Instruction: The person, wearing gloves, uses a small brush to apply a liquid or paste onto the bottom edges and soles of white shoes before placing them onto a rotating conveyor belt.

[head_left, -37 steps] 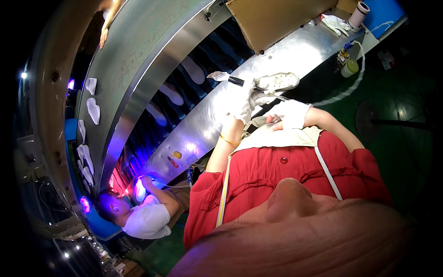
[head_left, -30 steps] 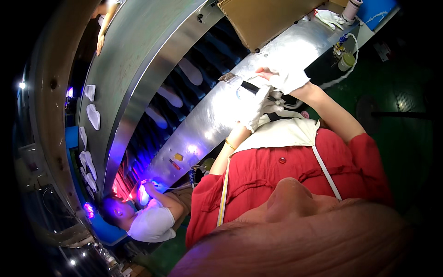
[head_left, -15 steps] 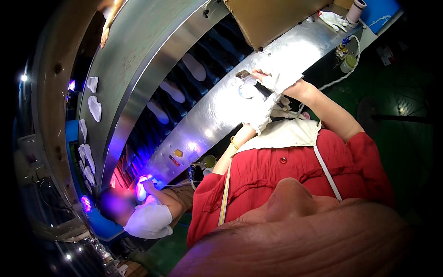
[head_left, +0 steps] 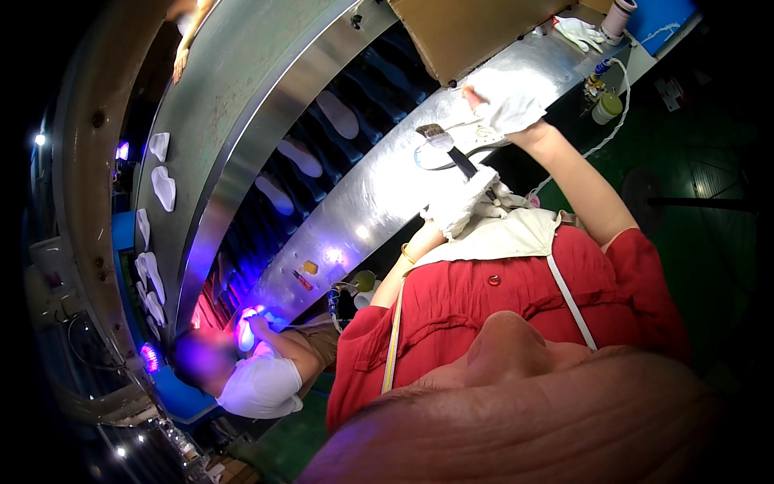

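My left hand (head_left: 461, 203), in a white glove, is closed on what looks like a black-handled brush (head_left: 461, 161). Its flat brown-grey end points away from me over the metal table. Beneath that end lies a pale round thing (head_left: 425, 155), partly washed out by glare. My right hand (head_left: 514, 111) reaches out over the bright tabletop, apart from the brush, near a cardboard box. Bare fingertips stick out of its white glove; strong light hides whether they hold anything.
The metal table (head_left: 355, 206) runs across in front, with a cardboard box (head_left: 468, 32) at its far side. Beyond are a rack of dark and pale foot-shaped pieces (head_left: 339, 113) and a conveyor (head_left: 234, 89). A white glove (head_left: 576, 32) lies far right. A co-worker (head_left: 266, 375) works at left.
My right hand has left the brush and moved away, farther out over the table towards the box. My left hand stays nearly in place with the brush.
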The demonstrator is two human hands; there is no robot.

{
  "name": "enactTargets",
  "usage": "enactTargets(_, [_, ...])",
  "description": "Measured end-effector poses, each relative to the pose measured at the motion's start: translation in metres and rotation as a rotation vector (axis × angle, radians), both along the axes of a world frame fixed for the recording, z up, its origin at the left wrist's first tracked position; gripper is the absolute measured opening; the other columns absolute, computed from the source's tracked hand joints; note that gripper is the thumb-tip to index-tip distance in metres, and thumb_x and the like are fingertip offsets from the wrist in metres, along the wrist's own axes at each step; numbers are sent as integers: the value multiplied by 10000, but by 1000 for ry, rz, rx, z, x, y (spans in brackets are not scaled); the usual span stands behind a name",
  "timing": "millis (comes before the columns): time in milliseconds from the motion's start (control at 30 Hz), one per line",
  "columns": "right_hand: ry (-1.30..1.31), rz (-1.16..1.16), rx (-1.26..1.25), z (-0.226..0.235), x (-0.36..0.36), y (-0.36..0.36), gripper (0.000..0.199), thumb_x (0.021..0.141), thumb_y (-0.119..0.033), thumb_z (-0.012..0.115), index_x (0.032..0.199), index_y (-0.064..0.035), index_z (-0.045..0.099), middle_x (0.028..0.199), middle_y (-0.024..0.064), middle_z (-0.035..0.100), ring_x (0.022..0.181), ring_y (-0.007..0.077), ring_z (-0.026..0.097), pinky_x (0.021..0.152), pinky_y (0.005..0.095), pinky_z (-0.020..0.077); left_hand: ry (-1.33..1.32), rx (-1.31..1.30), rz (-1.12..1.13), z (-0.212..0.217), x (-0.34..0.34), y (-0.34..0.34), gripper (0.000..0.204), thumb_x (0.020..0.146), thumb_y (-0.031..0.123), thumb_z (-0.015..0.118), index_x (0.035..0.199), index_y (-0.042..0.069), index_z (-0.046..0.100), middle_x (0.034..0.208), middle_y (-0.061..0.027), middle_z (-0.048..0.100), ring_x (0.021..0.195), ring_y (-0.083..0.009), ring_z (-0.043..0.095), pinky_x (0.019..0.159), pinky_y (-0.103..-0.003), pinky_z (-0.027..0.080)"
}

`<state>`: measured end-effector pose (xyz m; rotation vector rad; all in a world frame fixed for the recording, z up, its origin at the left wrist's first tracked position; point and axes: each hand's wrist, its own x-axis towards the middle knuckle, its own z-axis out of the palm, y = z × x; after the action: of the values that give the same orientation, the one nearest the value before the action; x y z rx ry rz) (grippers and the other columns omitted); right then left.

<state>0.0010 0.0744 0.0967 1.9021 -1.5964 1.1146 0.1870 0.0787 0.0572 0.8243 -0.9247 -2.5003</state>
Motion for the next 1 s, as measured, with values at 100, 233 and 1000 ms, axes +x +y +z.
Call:
enactTargets(100, [-221,11,72,-6,-15,-3,52,774,-74,615,794,-26,617,765,92,619,645,247,594,595,300,485,0,5,-6,-1,1,0,284,890,267,533,1014,12,517,938,-140,578,819,-273,604,685,-352,536])
enactTargets(233, [-383,68,294,-31,-24,-19,89,787,-62,597,864,-20,614,817,104,621,725,212,607,660,272,485,-6,12,-13,-1,2,1,284,891,269,531,1014,14,514,940,-140,574,823,-270,602,685,-353,537])
enactTargets(1000, [-570,91,912,-33,-16,-5,177,816,-166,583,963,-67,600,949,131,619,882,280,575,773,335,445,29,62,69,-2,7,-3,283,896,281,518,1007,23,489,942,-133,548,846,-261,590,687,-360,542])
